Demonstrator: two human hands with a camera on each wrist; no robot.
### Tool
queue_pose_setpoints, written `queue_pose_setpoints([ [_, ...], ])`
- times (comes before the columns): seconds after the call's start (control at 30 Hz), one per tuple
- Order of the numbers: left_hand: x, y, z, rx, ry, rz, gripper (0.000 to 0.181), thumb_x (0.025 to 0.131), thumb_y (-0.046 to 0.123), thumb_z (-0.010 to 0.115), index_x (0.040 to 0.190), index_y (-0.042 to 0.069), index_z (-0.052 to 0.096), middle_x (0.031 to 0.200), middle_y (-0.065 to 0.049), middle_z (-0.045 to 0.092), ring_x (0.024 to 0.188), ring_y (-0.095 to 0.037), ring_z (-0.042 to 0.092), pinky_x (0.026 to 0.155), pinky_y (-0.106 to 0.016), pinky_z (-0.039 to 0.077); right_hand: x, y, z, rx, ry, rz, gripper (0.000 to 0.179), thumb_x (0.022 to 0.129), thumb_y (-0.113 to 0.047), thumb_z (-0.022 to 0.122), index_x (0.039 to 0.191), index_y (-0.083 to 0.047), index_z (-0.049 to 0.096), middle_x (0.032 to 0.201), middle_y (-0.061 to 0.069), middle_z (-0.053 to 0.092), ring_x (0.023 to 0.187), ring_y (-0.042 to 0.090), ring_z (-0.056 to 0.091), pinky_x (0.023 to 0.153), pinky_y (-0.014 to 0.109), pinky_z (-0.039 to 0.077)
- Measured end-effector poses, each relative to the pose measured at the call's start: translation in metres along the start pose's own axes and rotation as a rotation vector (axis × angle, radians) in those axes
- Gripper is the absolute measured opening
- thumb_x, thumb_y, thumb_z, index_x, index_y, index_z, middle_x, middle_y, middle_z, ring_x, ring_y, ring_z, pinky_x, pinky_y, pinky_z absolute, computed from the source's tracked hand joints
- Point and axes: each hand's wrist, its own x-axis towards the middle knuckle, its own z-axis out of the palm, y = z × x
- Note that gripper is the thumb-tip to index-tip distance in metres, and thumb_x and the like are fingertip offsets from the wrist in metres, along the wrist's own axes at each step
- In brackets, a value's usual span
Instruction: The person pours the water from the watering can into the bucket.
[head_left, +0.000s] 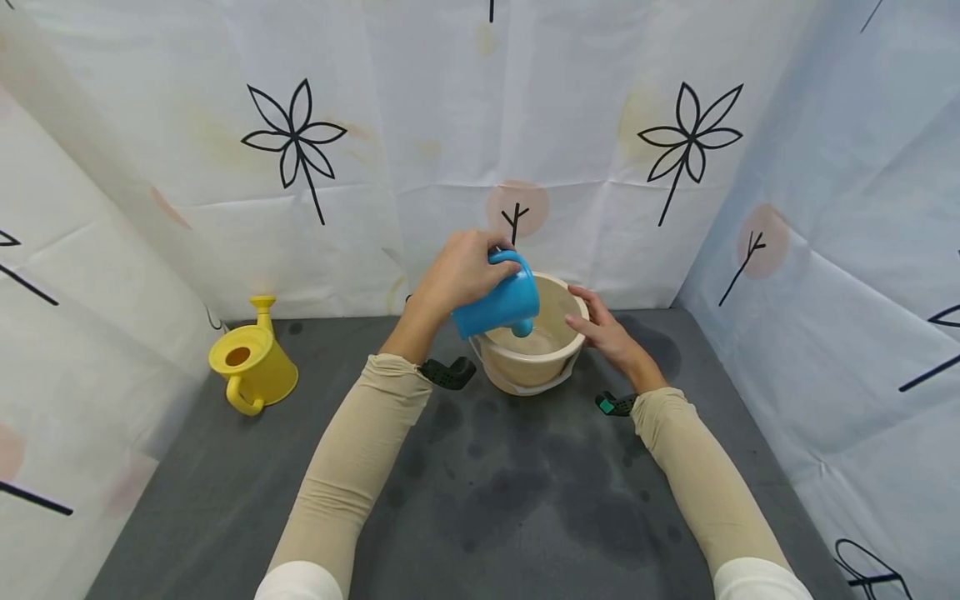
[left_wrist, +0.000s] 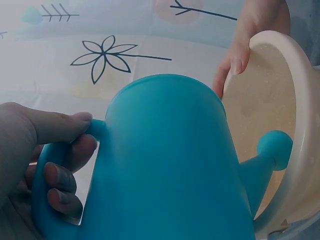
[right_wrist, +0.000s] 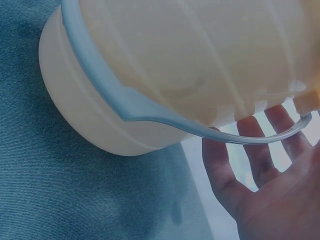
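Note:
My left hand [head_left: 463, 271] grips the handle of a blue toy watering can [head_left: 495, 307]. The can is tipped, and its round spout head [head_left: 522, 327] hangs inside the opening of a cream bucket [head_left: 521, 367]. In the left wrist view the fingers curl through the can's handle [left_wrist: 50, 155]. At the bucket's right side my right hand [head_left: 611, 340] holds the rim, thumb over the inner edge and fingers outside. The right wrist view shows those fingers [right_wrist: 217, 160] against the bucket wall [right_wrist: 150, 60], near its lowered bail handle [right_wrist: 150, 112]. Whether water is flowing I cannot tell.
A yellow toy watering can [head_left: 262, 371] stands upright at the left on the dark grey tabletop [head_left: 315, 350]. Dark wet patches [head_left: 517, 492] mark the surface in front of the bucket. Patterned white cloth walls [head_left: 420, 125] enclose the back and both sides.

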Motion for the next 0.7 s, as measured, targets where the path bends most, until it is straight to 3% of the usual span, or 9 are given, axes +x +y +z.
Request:
queue_pose_setpoints([
  [0.23,0.001,0.001,0.000,0.048,-0.023,0.045,0.030,0.101,0.033,0.065,0.126,0.018,0.072,0.126,-0.006,0.072,0.119,-0.026,0.066,0.103,-0.039,0.054,-0.001,-0.001,0.000,-0.011,0.002,0.001,0.070,0.107,-0.029,0.054,0.164,-0.026,0.014,0.171,0.012,0.014,0.141,0.050,0.043,0.081,0.024,0.057],
  [0.47,0.004,0.005,-0.001,0.096,-0.060,0.084,0.032,0.102,0.032,0.064,0.129,0.017,0.072,0.124,-0.006,0.074,0.116,-0.025,0.067,0.101,-0.033,0.053,0.001,0.001,0.000,0.001,-0.006,-0.004,0.069,0.107,-0.026,0.052,0.164,-0.024,0.013,0.171,0.014,0.013,0.142,0.052,0.041,0.080,0.024,0.058],
  [0.7,0.010,0.011,-0.005,0.142,-0.099,0.091,0.032,0.102,0.032,0.064,0.128,0.017,0.072,0.123,-0.007,0.073,0.114,-0.026,0.067,0.100,-0.036,0.053,0.000,0.000,0.000,0.011,-0.009,-0.006,0.069,0.108,-0.026,0.051,0.165,-0.023,0.011,0.171,0.016,0.012,0.141,0.053,0.041,0.080,0.024,0.059],
])
